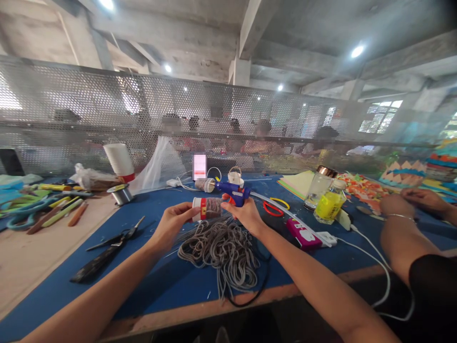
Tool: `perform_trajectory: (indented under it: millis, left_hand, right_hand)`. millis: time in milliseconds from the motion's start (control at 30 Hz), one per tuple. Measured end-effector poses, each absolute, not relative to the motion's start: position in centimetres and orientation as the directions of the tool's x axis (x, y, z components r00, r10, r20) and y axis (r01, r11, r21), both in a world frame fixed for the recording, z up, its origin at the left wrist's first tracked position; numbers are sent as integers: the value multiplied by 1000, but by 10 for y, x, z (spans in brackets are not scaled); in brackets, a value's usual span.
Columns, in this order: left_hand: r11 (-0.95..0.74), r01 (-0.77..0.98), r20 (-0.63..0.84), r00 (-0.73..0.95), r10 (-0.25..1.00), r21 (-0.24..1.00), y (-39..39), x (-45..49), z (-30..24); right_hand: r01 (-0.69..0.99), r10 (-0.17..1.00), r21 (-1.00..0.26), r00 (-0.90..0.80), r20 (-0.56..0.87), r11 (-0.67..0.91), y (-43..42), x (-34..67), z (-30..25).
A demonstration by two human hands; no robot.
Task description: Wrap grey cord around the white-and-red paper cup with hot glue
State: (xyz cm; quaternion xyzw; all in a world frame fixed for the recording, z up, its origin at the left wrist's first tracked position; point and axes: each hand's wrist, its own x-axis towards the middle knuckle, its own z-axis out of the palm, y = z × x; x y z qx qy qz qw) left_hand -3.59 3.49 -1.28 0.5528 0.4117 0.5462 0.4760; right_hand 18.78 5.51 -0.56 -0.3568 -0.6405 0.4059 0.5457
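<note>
My left hand (171,221) grips a paper cup (197,208) by its white and red end, the cup lying on its side in the air. Grey cord is wound round the cup's other end. In my right hand (248,214) is a blue hot glue gun (233,190), its nozzle pointing left above the cup. A white glue stick (274,206) trails from the gun's back. Below both hands lies a loose heap of grey cord (223,252). Just beyond them stands another cord-wrapped piece (204,185).
Black scissors (107,252) and a wire spool (120,194) lie to the left, with stacked paper cups (119,162) behind. On the right are a purple box (303,233), a yellow bottle (329,202), a white cable (373,255) and another person's arm (400,228). A perforated screen (221,105) stands behind.
</note>
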Motion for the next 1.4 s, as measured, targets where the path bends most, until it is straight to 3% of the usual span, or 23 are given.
perform_trajectory:
  millis: [333, 733, 1133, 1400]
  left_hand:
    - [-223, -42, 225, 38, 974, 974, 34, -35, -12]
    - [-203, -146, 202, -20, 979, 968, 36, -36, -11]
    - [-284, -96, 266, -171, 949, 954, 37, -38, -7]
    - [-355, -17, 346, -190, 919, 935, 37, -40, -8]
  right_hand:
    - [-32, 904, -922, -188, 385, 386, 58, 189, -8]
    - [-5, 892, -908, -187, 412, 419, 52, 190, -1]
    - [210, 882, -880, -313, 353, 427, 41, 185, -12]
    - [441, 808, -678, -305, 504, 589, 44, 187, -15]
